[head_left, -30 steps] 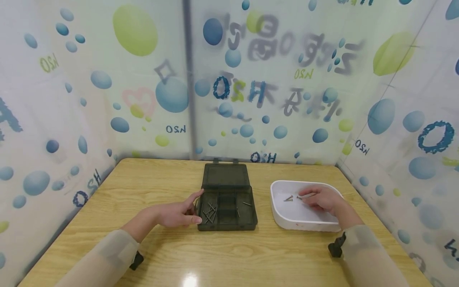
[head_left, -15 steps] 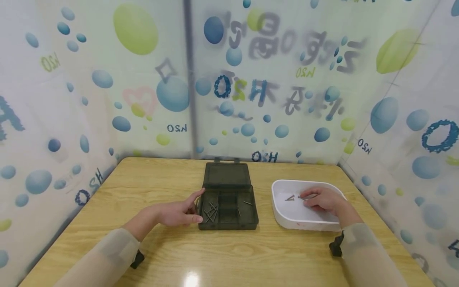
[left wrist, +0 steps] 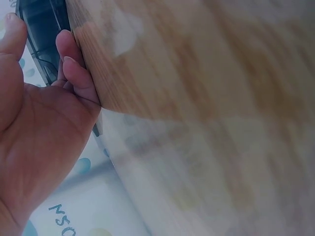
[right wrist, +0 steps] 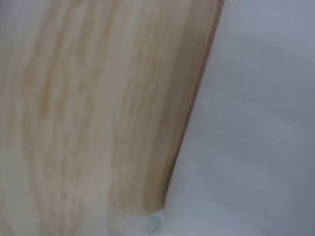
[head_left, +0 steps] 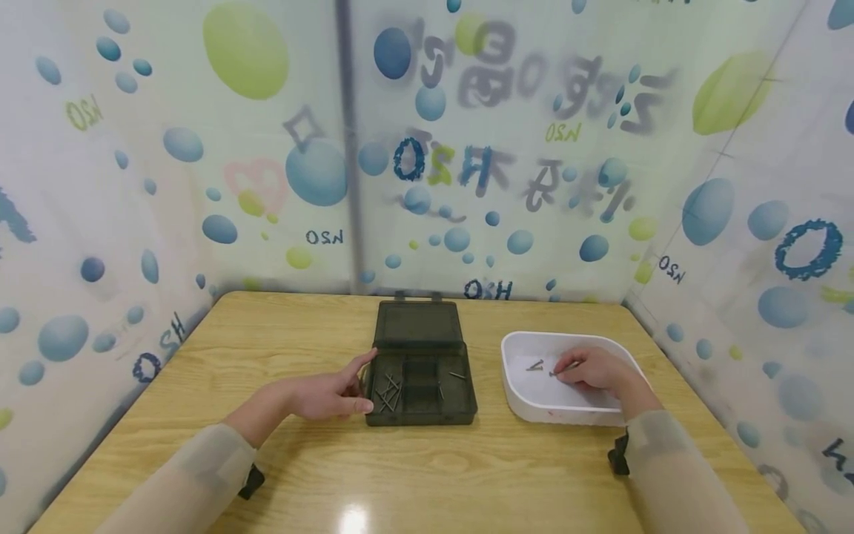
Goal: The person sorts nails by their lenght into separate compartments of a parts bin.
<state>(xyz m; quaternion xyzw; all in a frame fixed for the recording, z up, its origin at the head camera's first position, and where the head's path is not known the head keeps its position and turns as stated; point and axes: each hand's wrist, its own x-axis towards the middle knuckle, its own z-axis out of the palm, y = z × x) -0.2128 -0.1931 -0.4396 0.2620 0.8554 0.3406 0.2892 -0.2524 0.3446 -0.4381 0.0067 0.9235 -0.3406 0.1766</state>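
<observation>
In the head view, a dark see-through compartment box (head_left: 422, 409) lies with its lid (head_left: 418, 323) folded back. Several screws (head_left: 389, 391) are in its left compartment, and two more screws (head_left: 457, 375) lie toward the right. The left hand (head_left: 327, 393) rests against the box's left side, index finger and thumb stretched out and touching it near the corners. Over the white tray (head_left: 534, 409), the right hand (head_left: 596, 369) reaches in and pinches a small screw (head_left: 552, 374) at its fingertips. Loose screws (head_left: 535, 366) lie left of it. The right wrist view does not show the hand.
The wooden table (head_left: 427, 475) carries the box at the middle and the tray on the right. Printed curtains (head_left: 434, 245) stand close behind the table and along both sides. Dark wrist-worn devices (head_left: 619, 455) sit at the sleeve cuffs.
The right hand's fingers have closed together onto a screw in the tray, moving slightly left. The left hand stays at the box; the head view has shifted a little.
</observation>
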